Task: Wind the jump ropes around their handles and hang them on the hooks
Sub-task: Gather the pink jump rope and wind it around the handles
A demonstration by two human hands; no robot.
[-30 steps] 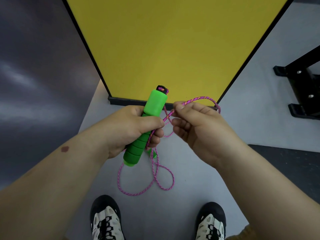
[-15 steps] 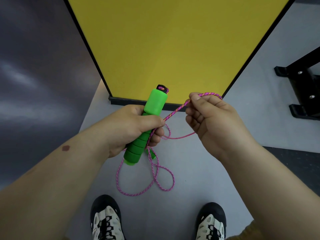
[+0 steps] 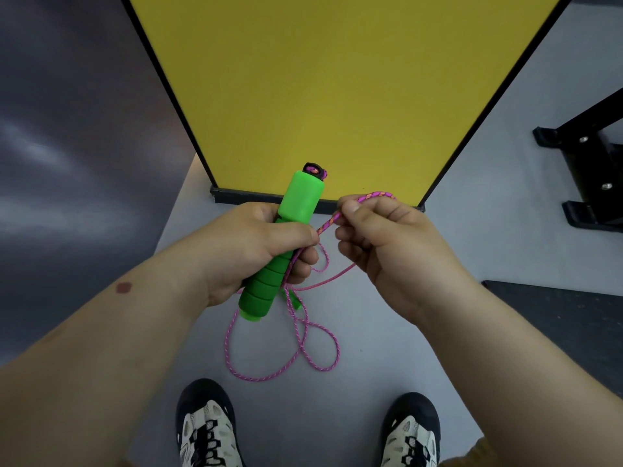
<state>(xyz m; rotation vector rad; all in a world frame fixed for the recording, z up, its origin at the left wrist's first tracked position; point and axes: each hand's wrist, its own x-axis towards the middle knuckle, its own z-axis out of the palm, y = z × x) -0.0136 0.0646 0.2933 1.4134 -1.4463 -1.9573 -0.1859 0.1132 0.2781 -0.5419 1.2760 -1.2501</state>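
Note:
My left hand grips a bright green jump-rope handle around its ribbed middle, top end tilted away from me. A pink braided rope leaves the black cap at the top and hangs below in loose loops above the floor. My right hand pinches a stretch of that rope between thumb and fingers, just right of the handle, drawn taut toward my left thumb. A small green piece shows behind the handle's lower end; what it is I cannot tell. No hooks are in view.
A tall yellow panel with a black frame stands straight ahead on the grey floor. A black metal rack base sits at the right, a dark mat below it. My two shoes show at the bottom.
My right hand drew the rope out to the right, then came back a little toward the handle. The left hand and handle stayed nearly still.

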